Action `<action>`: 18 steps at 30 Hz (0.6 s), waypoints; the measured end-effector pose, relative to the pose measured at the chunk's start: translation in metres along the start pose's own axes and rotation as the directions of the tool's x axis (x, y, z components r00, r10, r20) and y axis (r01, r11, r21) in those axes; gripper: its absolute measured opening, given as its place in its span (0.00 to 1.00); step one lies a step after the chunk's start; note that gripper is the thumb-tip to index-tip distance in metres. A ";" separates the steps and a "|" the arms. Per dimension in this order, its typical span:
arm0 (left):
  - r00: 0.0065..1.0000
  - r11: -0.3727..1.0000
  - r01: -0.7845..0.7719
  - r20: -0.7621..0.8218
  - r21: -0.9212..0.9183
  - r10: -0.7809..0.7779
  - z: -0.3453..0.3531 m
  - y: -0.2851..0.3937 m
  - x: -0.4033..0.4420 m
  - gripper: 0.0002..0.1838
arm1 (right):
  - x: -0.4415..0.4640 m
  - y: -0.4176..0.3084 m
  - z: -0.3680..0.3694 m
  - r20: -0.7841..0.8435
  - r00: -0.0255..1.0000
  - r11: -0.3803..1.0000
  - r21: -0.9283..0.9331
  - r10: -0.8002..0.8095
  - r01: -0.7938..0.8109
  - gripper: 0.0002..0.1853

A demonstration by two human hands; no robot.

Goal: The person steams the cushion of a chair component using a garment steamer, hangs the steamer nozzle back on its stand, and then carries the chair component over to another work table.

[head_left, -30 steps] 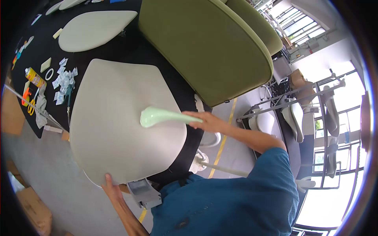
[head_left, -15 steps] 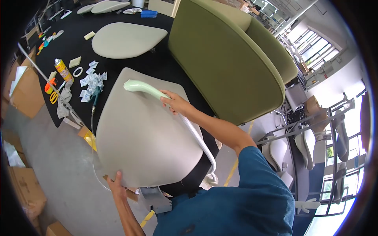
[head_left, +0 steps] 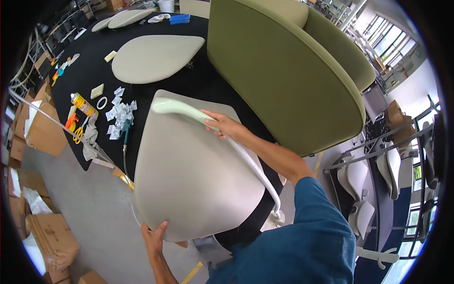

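Note:
My right hand [head_left: 226,127] is closed round the handle of a pale green garment steamer [head_left: 177,108] with its head at the far left corner of a light grey upholstered seat panel [head_left: 194,180]. From the handle, a white hose [head_left: 253,165] runs down along the panel's right side. At the panel's near left edge, my left hand [head_left: 154,239] grips the rim, thumb on top and fingers underneath. Whether the steamer head presses on the fabric or hovers just over it, I cannot tell.
A large olive-green upholstered chair [head_left: 283,80] stands on the black table at the right. Another grey panel [head_left: 156,59] lies farther back. Left are small white packets [head_left: 124,113], a spray can [head_left: 83,104], orange scissors [head_left: 78,135] and an air gun [head_left: 126,130]. Cardboard boxes [head_left: 52,241] sit on the floor.
The steamer head has slid slightly toward the panel's far left corner. My left hand keeps its hold on the rim. The whole view has shifted a little.

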State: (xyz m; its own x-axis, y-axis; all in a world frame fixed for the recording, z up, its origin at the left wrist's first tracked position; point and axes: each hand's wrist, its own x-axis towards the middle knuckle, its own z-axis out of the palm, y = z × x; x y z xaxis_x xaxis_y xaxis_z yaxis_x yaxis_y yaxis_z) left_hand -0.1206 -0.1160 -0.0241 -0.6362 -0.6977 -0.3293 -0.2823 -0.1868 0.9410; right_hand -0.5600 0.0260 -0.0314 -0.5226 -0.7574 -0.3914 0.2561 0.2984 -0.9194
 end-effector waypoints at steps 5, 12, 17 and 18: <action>1.000 0.999 0.012 -0.024 0.048 -0.011 0.013 -0.002 -0.006 0.33 | -0.054 -0.045 0.014 0.228 0.972 0.947 -0.322 0.059 0.018 0.31; 1.000 1.000 -0.003 0.000 -0.001 0.003 0.012 -0.006 -0.007 0.27 | 0.004 -0.001 -0.001 -0.030 0.999 0.989 -0.143 -0.028 0.023 0.34; 1.000 0.999 -0.016 -0.012 0.049 0.016 0.013 -0.012 -0.010 0.31 | 0.028 0.023 -0.034 -0.220 0.976 0.993 -0.112 -0.002 -0.023 0.34; 0.999 0.998 -0.018 -0.026 0.052 0.019 0.012 -0.014 -0.011 0.33 | 0.018 0.016 -0.036 -0.180 0.983 0.992 -0.115 0.033 -0.054 0.33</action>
State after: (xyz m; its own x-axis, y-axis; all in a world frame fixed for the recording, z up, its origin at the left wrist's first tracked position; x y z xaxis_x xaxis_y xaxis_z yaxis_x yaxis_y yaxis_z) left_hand -0.1185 -0.0976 -0.0345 -0.6225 -0.7190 -0.3092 -0.3082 -0.1379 0.9413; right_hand -0.5949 0.0378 -0.0547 -0.6520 -0.6301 -0.4219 0.1891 0.4037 -0.8951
